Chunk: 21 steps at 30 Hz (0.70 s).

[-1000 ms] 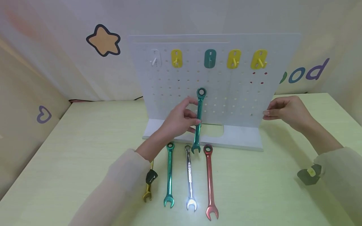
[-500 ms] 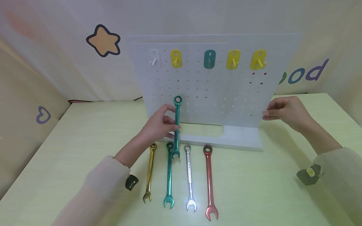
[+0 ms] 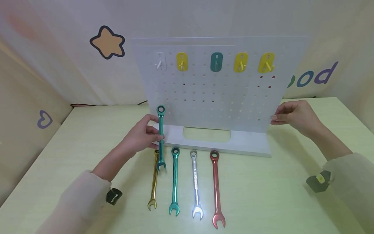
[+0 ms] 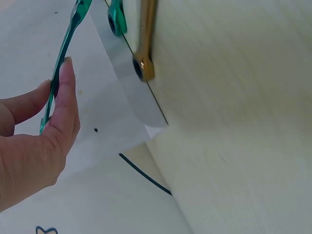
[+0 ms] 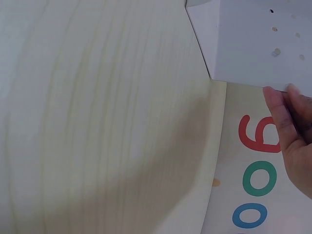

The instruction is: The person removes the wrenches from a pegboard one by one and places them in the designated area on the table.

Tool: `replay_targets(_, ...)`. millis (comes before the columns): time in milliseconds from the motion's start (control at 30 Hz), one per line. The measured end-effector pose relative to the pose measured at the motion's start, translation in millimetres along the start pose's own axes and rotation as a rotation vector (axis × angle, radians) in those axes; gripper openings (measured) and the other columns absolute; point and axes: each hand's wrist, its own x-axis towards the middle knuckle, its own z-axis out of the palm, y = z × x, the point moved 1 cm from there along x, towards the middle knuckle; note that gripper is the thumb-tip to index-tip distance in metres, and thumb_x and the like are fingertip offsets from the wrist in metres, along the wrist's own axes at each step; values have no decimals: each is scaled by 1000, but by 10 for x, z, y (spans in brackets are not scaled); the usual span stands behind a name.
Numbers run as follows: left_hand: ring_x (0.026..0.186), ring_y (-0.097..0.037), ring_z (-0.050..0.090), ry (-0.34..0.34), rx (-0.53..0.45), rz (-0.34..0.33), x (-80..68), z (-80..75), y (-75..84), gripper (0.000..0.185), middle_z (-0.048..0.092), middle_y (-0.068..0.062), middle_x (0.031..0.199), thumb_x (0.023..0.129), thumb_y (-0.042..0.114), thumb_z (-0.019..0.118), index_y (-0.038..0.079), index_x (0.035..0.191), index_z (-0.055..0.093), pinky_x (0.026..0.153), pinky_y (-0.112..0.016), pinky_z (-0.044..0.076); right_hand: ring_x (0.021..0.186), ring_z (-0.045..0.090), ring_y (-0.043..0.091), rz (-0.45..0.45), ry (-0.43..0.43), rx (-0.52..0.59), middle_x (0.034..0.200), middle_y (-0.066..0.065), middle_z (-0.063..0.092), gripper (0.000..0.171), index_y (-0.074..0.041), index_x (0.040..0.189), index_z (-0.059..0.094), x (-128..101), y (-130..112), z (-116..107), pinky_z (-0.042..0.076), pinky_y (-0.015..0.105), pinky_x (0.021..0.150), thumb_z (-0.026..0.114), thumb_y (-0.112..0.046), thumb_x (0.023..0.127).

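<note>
My left hand (image 3: 140,135) pinches a green combination wrench (image 3: 161,130) between thumb and fingers. The wrench stands nearly upright, ring end up, in front of the lower left of the white pegboard (image 3: 201,113). In the left wrist view the same green wrench (image 4: 62,53) crosses the fingertips. On the table below lie a gold wrench (image 3: 153,191), partly covered by the held one, a second green wrench (image 3: 175,178), a silver wrench (image 3: 195,182) and a red wrench (image 3: 216,188). My right hand (image 3: 301,117) pinches the pegboard's right edge, as the fingertips (image 5: 274,97) show in the right wrist view.
Across the pegboard's top run a white hook (image 3: 159,61), a green hook (image 3: 216,61) and several yellow hooks (image 3: 182,61). Its white base (image 3: 251,143) has a cutout. Behind the light wooden table (image 3: 87,139) hangs a printed curtain (image 3: 73,74).
My left hand has carried the green wrench leftward and slightly down, from the middle of the pegboard to its left side. The right hand stays at the board's edge.
</note>
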Motion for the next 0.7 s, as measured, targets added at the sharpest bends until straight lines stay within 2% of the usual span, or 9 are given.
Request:
replay_targets(333, 69, -19, 60, -28, 17, -52, -188, -248, -261, 46, 55, -18, 89, 87, -4, 57, -1, 125, 31, 66, -37, 56, 68, 67, 13, 8, 2, 2, 73, -1, 65, 11, 12, 92, 58, -2, -4, -3, 53, 18, 66, 60, 5, 85)
replay_targets(700, 68, -18, 57, -97, 26, -140, -325, -306, -469, 44, 51, -15, 86, 85, -6, 58, -1, 120, 32, 66, -37, 56, 68, 67, 13, -4, 1, 4, 72, -1, 66, 10, 13, 91, 58, 3, -6, -20, 53, 19, 66, 60, 5, 85)
